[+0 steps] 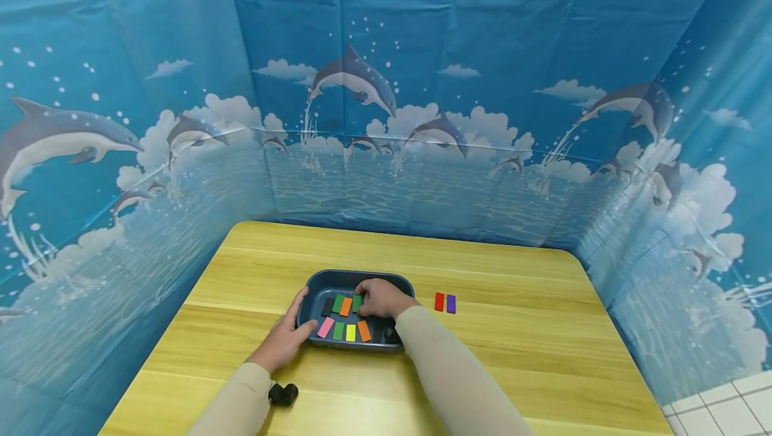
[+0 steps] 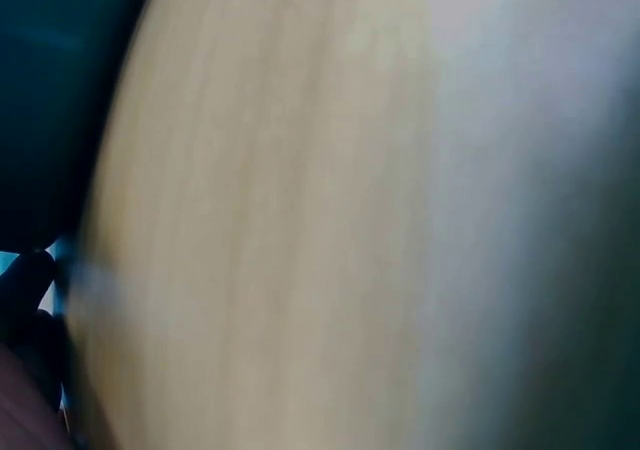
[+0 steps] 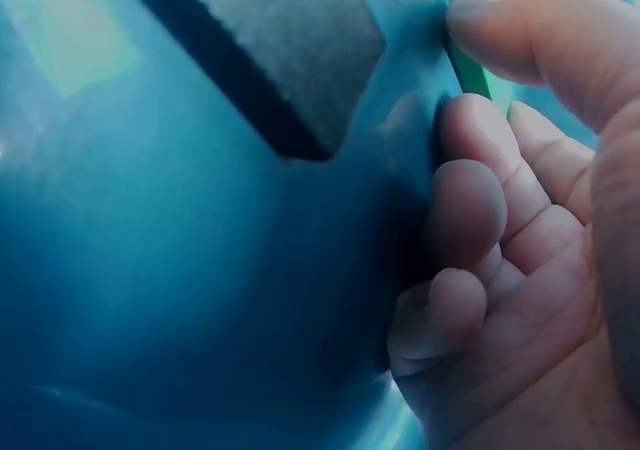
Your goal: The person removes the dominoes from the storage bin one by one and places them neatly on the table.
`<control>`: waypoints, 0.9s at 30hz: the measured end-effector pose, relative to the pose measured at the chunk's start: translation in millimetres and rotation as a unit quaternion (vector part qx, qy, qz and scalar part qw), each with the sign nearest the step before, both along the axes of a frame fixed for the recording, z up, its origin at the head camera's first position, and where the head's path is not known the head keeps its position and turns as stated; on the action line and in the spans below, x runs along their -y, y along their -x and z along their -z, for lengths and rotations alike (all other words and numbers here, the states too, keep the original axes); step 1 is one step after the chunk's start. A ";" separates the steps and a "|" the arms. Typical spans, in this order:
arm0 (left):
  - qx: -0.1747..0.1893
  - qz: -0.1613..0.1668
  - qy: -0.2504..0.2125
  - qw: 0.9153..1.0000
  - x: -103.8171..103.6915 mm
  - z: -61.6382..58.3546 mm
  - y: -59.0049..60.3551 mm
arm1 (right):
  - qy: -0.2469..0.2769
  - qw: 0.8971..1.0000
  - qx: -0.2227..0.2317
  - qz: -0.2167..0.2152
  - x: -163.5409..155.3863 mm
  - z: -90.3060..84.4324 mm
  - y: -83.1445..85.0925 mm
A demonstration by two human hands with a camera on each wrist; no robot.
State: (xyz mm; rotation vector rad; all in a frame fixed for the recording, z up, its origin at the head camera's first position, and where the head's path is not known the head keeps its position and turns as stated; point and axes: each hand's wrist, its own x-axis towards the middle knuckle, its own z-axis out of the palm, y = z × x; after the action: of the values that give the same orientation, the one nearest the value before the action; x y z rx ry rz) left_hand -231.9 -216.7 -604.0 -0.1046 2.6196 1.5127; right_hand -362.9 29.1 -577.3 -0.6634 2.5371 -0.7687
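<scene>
A dark blue rectangular tray [image 1: 356, 346] stands on the table. Within its walls, small flat coloured blocks form two rows; the back row has a black block [image 1: 328, 307], a green one and an orange block [image 1: 346, 307]. Closer in lie a pink block [image 1: 326, 327], a green, a yellow block [image 1: 351, 333] and an orange one. My right hand [image 1: 381, 297] reaches in and pinches a green block [image 3: 470, 70] between thumb and fingers at the back row's right end. At the tray's left front corner, my left hand [image 1: 286, 337] rests against the rim, fingers and thumb extended.
To the tray's right, a red block [image 1: 439, 302] and a purple block [image 1: 451, 304] lie side by side on the wooden table [image 1: 512, 329]. Another dark block [image 1: 391, 334] lies in the tray beneath my right wrist. A dolphin-print curtain [image 1: 422, 188] surrounds the table's far sides.
</scene>
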 end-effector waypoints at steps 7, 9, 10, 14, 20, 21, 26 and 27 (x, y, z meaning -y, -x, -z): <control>0.008 0.006 0.000 1.000 -3.7 -1.2 -3.0 | 0.010 1.000 0.015 -0.006 -8.1 -13.0 -4.9; 0.009 0.005 0.001 1.000 -4.1 -1.0 -3.7 | 0.031 0.999 0.021 -0.013 -10.5 -21.4 -5.9; 0.010 0.005 0.002 1.000 -4.4 -1.1 -4.2 | 0.045 0.999 0.024 -0.018 -12.0 -26.8 -6.5; 0.009 0.004 0.002 1.000 -4.7 -1.0 -4.9 | 0.089 0.995 0.018 -0.037 -21.8 -50.6 -6.5; 0.010 0.009 0.003 1.000 -2.9 -2.0 -4.7 | 0.108 0.994 -0.013 -0.015 -59.3 -77.8 -0.7; 0.011 0.009 0.006 1.000 -2.4 -2.3 -4.6 | 0.108 0.994 -0.015 -0.005 -68.2 -79.9 0.8; 0.009 0.013 0.011 1.000 -1.1 -6.9 -4.2 | 0.098 0.994 -0.023 0.049 -118.9 -78.1 9.2; 0.009 0.014 0.012 1.000 -1.0 -8.1 -4.0 | 0.095 0.993 -0.022 0.058 -129.7 -75.8 10.2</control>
State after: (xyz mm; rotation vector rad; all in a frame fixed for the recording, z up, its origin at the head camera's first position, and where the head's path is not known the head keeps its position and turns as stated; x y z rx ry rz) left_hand -227.9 -215.7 -595.9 -0.0836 2.6142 1.4651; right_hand -373.1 158.9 -501.5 -0.6016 2.5829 -1.0584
